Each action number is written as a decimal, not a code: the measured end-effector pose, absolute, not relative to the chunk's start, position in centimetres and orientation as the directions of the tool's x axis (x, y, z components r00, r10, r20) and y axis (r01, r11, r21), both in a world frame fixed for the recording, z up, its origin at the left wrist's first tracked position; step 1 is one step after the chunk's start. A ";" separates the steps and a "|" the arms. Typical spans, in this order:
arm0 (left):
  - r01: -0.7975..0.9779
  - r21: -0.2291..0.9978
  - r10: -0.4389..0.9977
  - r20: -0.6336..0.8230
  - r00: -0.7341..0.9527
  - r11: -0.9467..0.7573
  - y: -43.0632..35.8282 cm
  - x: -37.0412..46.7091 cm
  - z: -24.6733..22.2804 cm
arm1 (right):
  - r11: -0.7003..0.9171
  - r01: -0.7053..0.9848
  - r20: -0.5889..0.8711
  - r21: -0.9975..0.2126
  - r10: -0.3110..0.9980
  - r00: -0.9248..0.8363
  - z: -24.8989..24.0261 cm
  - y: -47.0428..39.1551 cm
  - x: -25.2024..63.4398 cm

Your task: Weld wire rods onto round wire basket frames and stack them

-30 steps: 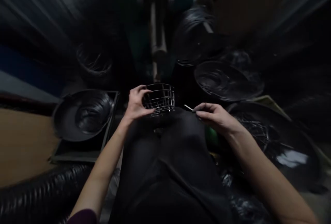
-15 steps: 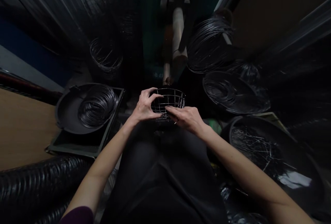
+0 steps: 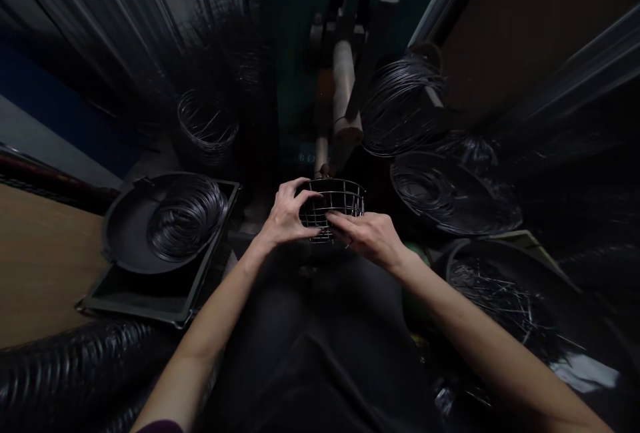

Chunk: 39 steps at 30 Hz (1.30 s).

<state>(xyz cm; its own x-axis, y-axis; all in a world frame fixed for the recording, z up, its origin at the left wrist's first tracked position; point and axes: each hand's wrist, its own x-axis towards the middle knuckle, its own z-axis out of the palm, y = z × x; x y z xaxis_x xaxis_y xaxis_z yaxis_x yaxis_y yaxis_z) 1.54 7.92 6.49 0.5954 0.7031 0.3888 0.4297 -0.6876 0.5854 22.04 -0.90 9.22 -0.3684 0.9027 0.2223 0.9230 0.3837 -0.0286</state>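
A small round wire basket (image 3: 345,198) with a grid of thin metal wires is held in front of my lap, below the machine arm. My left hand (image 3: 289,214) grips its left side, thumb low and fingers curled over the upper part. From the right, my right hand (image 3: 373,236) is closed at the near side of the basket, fingertips against the wires. A thin bit of wire seems to show under the right fingers, too small to make out. The basket's lower left part is hidden behind my left hand.
On the left, a dark basin (image 3: 125,233) with a wire coil (image 3: 189,218) rests on a crate (image 3: 145,303). To the right are a basin of wire rings (image 3: 475,213) and a basin (image 3: 565,279) of short wire pieces. A machine with two cylindrical arms (image 3: 344,79) stands ahead.
The view has tilted, so the surroundings sit lower in the picture. My hands and the wire basket appear slightly further right and lower, with the same hold.
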 end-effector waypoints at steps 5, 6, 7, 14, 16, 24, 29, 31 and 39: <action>0.417 0.611 0.712 0.382 0.590 -0.673 9.5 2.2 6.9 | 0.348 0.937 0.201 -0.022 0.920 -0.337 9.7 0.5 22.3; 0.415 0.611 0.710 0.380 0.593 -0.674 9.8 2.3 7.0 | 0.343 0.939 0.201 -0.013 0.921 -0.333 9.7 0.7 22.4; 0.412 0.611 0.707 0.379 0.598 -0.676 10.0 2.4 7.2 | 0.338 0.941 0.203 -0.003 0.922 -0.330 9.8 1.0 22.4; 0.415 0.606 0.700 0.362 0.616 -0.679 11.2 2.5 7.3 | 0.299 0.954 0.200 -0.020 0.936 -0.289 9.8 1.8 22.5; 0.420 0.597 0.695 0.358 0.624 -0.684 11.5 2.6 7.1 | 0.272 0.961 0.173 -0.043 0.950 -0.261 9.9 1.9 22.4; 0.423 0.621 0.713 0.340 0.613 -0.660 12.2 2.6 7.4 | 0.182 0.969 0.388 -0.165 0.915 -0.106 8.4 0.6 22.5; 0.465 0.636 0.758 0.316 0.570 -0.615 13.6 3.2 7.8 | 0.132 0.961 0.474 -0.242 0.880 -0.001 7.8 2.2 22.9; 0.472 0.638 0.763 0.307 0.568 -0.608 14.3 3.5 7.8 | 0.136 0.949 0.457 -0.285 0.889 0.010 7.9 3.0 23.0; 0.445 0.645 0.747 0.318 0.583 -0.622 16.1 3.7 7.3 | 0.105 0.892 0.441 -0.440 0.890 0.113 8.1 4.1 23.2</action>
<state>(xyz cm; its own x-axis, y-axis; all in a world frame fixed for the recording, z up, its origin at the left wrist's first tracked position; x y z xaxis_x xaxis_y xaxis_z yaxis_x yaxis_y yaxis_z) 3.72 16.05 7.31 0.5831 0.7474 0.3184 0.4449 -0.6216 0.6447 23.16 4.10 8.15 0.1126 0.8904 0.4411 0.8920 0.1050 -0.4397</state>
